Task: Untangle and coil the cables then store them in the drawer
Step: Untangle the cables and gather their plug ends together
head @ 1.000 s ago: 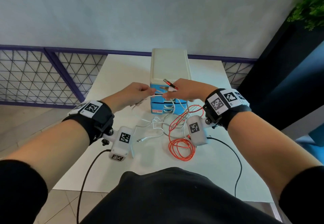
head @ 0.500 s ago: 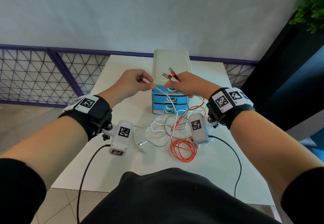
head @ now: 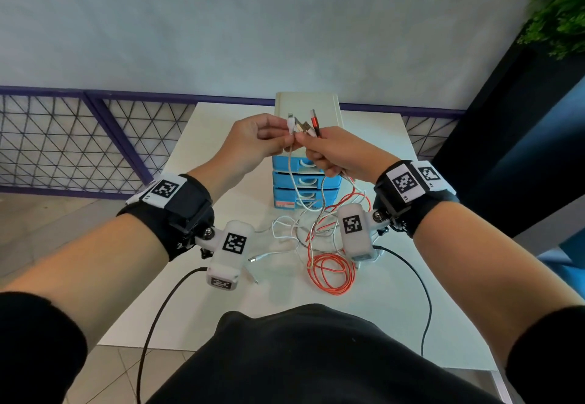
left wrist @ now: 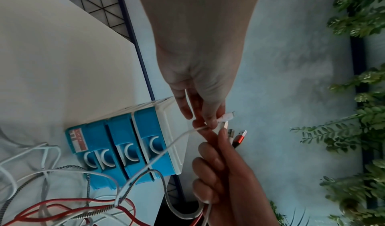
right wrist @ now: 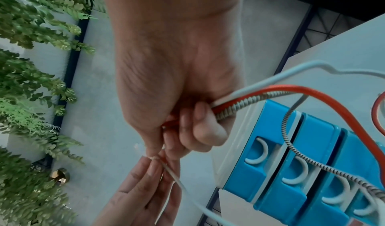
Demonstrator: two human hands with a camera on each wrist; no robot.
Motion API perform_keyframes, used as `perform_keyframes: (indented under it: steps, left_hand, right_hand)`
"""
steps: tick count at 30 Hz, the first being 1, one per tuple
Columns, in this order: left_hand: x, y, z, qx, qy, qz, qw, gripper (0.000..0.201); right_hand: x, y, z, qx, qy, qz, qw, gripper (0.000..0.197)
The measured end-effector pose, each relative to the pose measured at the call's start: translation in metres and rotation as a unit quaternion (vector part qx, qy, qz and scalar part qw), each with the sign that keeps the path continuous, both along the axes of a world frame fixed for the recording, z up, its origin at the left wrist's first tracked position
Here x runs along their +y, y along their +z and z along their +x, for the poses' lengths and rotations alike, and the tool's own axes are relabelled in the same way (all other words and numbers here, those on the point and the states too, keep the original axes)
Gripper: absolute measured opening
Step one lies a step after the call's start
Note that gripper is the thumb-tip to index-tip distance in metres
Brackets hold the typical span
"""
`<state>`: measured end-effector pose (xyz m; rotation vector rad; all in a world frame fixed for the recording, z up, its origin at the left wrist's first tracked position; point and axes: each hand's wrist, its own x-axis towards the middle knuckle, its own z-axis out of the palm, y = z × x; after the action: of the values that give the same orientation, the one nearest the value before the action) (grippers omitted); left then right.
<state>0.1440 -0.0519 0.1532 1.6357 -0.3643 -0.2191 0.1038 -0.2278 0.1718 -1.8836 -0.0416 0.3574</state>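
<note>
Both hands are raised in front of a blue-fronted drawer unit (head: 304,182) with all drawers closed. My right hand (head: 304,143) grips a bundle of cable ends (head: 305,125): an orange cable with a red plug (left wrist: 239,137), a braided grey cable (right wrist: 233,105) and a white one. My left hand (head: 286,139) pinches a white cable (left wrist: 187,131) just below its plug (left wrist: 226,116), right against the bundle. The cables hang down to a tangle (head: 294,229) on the white table (head: 395,308), where the orange cable (head: 330,272) lies in loose loops.
The drawer unit's cream top (head: 308,107) stands at the table's far middle. A purple-framed mesh fence (head: 79,137) and a pale wall are behind the table. Green plants (head: 557,8) and a dark panel stand at the right. Black camera leads hang off the table's near edge.
Both hands have risen and come together. My left hand has drawn a white cable up by its end and brought its plug beside the plugs in my right hand.
</note>
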Motion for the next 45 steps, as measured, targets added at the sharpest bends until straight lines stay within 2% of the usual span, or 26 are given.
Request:
perform_keyframes:
  steps: [5,8,11,13,15,17,21,24,26,29,30,32,34,37,42,45]
  left_hand:
    - [-0.006,-0.002,-0.003,0.003,0.011,-0.03,0.999,0.011]
    - [-0.014,0.0,-0.008,0.096,-0.025,-0.057,0.993,0.011]
    - [-0.025,0.004,-0.023,0.173,-0.112,-0.125,0.971,0.035]
    - [-0.031,0.001,-0.033,0.136,-0.174,-0.095,0.971,0.039]
    - [-0.033,-0.004,-0.042,0.069,-0.238,0.014,0.969,0.032]
    - [-0.034,-0.009,-0.045,0.028,-0.242,0.078,0.967,0.02]
    - [-0.029,-0.018,-0.038,-0.023,-0.228,0.121,0.966,0.03]
    - [-0.019,-0.035,-0.028,-0.057,-0.242,0.232,0.94,0.031]
    - [-0.013,-0.05,-0.025,-0.033,-0.251,0.282,0.926,0.026]
    - [-0.002,-0.068,-0.024,0.0,-0.238,0.335,0.912,0.018]
    - [0.002,-0.072,-0.022,-0.006,-0.231,0.368,0.9,0.016]
    - [0.01,-0.076,-0.017,-0.039,-0.209,0.47,0.857,0.017]
    - [0.021,-0.083,-0.011,-0.081,-0.191,0.558,0.803,0.022]
    - [0.048,-0.1,-0.003,-0.088,-0.183,0.633,0.747,0.031]
    - [0.081,-0.105,0.0,-0.05,-0.134,0.671,0.727,0.026]
    - [0.08,-0.095,0.004,-0.035,-0.11,0.713,0.691,0.029]
  right_hand:
    - [0.005,-0.001,0.001,-0.041,-0.026,-0.004,0.999,0.027]
    - [0.012,0.001,0.003,-0.082,-0.051,-0.006,0.995,0.034]
    - [0.021,0.006,0.008,-0.064,-0.11,0.166,0.978,0.035]
    - [0.024,0.011,0.013,-0.05,-0.14,0.288,0.946,0.034]
    - [0.023,0.013,0.015,-0.033,-0.159,0.348,0.923,0.034]
    - [0.02,0.014,0.014,-0.014,-0.164,0.372,0.913,0.033]
    - [0.001,0.012,0.014,0.004,-0.161,0.372,0.914,0.032]
    - [-0.006,0.006,0.012,-0.003,-0.175,0.292,0.94,0.032]
    - [-0.005,0.002,0.01,-0.02,-0.183,0.201,0.962,0.033]
    - [-0.006,-0.001,0.007,-0.035,-0.188,0.086,0.978,0.033]
    - [-0.007,-0.002,0.007,-0.038,-0.185,0.05,0.981,0.033]
    - [-0.008,-0.006,0.007,-0.053,-0.174,-0.036,0.983,0.034]
    - [-0.009,-0.008,0.008,-0.081,-0.166,-0.121,0.975,0.035]
    - [-0.022,-0.005,0.01,-0.115,-0.167,-0.228,0.952,0.032]
    - [-0.048,-0.002,0.013,-0.146,-0.182,-0.37,0.899,0.027]
    - [-0.043,-0.006,0.014,-0.155,-0.176,-0.443,0.865,0.022]
